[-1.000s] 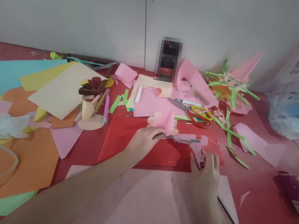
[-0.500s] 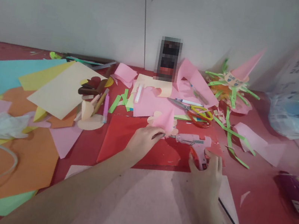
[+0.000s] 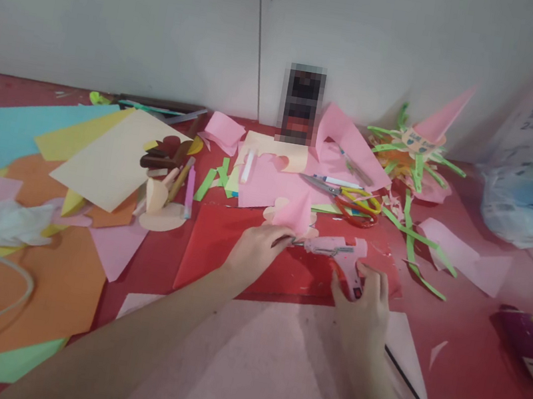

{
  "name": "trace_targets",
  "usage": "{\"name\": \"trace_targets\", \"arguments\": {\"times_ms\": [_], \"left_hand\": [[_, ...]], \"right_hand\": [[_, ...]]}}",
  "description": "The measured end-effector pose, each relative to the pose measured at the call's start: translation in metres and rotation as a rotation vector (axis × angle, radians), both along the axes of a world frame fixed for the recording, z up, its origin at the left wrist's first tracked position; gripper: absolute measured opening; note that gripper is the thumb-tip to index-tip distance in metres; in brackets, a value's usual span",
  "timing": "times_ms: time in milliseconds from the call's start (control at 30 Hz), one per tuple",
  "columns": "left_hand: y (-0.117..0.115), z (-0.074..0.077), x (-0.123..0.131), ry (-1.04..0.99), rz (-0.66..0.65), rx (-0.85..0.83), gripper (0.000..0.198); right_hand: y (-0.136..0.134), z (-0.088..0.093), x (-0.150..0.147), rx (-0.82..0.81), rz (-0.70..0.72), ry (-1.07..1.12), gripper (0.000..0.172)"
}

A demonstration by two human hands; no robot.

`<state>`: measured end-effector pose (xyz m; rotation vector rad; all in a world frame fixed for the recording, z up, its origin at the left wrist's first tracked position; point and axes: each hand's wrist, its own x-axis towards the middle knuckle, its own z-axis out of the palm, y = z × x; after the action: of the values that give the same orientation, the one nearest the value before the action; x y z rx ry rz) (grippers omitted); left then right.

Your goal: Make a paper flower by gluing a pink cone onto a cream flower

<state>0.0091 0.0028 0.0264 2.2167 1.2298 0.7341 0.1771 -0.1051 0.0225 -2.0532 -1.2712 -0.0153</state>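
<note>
My right hand [image 3: 362, 302] grips the handle of a pink hot glue gun [image 3: 332, 247], its black cord running down past my wrist. The gun lies level, its nozzle pointing left at my left fingertips. My left hand [image 3: 259, 247] is closed in a pinch at the near side of a pink paper cone [image 3: 296, 212]. Something dark and thin shows at those fingertips, too small to name. Around the cone's foot is a cream scalloped paper base [image 3: 275, 209], partly hidden by the cone and my fingers. A red board [image 3: 218, 246] lies under both hands.
Scissors [image 3: 341, 194], a glue stick [image 3: 248, 165] and pink paper lie behind the board. A cone-topped paper figure [image 3: 427, 141] stands at back right. Coloured sheets [image 3: 106, 157] spread left. A purple power strip [image 3: 529, 346] sits right, below a plastic bag [image 3: 531, 208].
My right hand has brought the glue gun a little to the left, its nozzle closer to my left fingertips. My left hand and the cone have hardly moved.
</note>
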Motion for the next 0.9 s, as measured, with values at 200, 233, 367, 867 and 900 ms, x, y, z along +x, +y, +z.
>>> {"name": "trace_targets", "arguments": {"times_ms": [200, 233, 367, 867, 900], "left_hand": [[0.0007, -0.0001, 0.0000, 0.017, -0.006, -0.017, 0.016], [0.0009, -0.0001, 0.0000, 0.016, -0.007, -0.016, 0.016], [0.0010, 0.0000, -0.0002, 0.015, -0.008, -0.014, 0.015], [0.0004, 0.0005, -0.0001, 0.015, -0.010, -0.013, 0.016], [0.0002, 0.0009, 0.0000, 0.019, -0.009, -0.015, 0.016]], "right_hand": [[-0.0011, -0.0014, 0.0000, -0.025, 0.028, 0.025, 0.026], [-0.0014, -0.0014, 0.0001, -0.023, 0.032, 0.024, 0.026], [-0.0022, -0.0020, 0.0012, -0.015, 0.035, 0.004, 0.025], [-0.0028, -0.0052, -0.0002, 0.068, 0.031, -0.130, 0.025], [-0.0028, -0.0059, 0.0003, 0.068, 0.028, -0.132, 0.027]]}}
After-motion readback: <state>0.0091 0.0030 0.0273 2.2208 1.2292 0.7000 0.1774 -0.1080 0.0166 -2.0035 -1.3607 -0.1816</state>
